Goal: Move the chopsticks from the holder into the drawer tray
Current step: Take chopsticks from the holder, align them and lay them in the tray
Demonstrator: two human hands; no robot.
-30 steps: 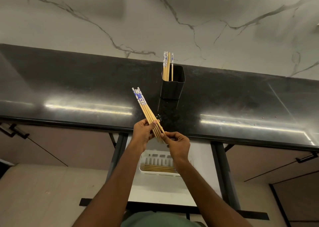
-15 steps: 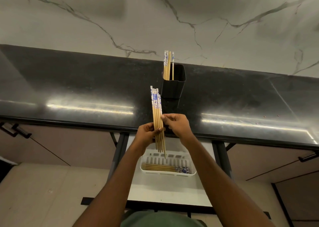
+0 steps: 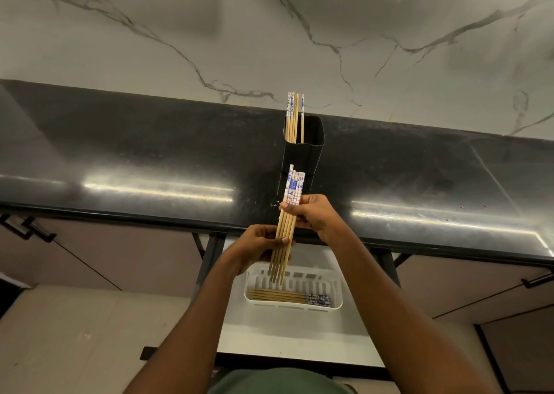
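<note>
A bundle of bamboo chopsticks with blue-patterned tops (image 3: 286, 222) is being gripped by both the left hand (image 3: 257, 248) and right hand (image 3: 313, 213), seemingly being evened up above the white slotted plastic drawer tray (image 3: 335, 291).

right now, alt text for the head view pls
Two bare hands, left hand and right hand, hold a bundle of blue-patterned wooden chopsticks upright above a white slotted plastic drawer tray already holding some. Behind, a black square holder on the black counter keeps a few more.
</note>
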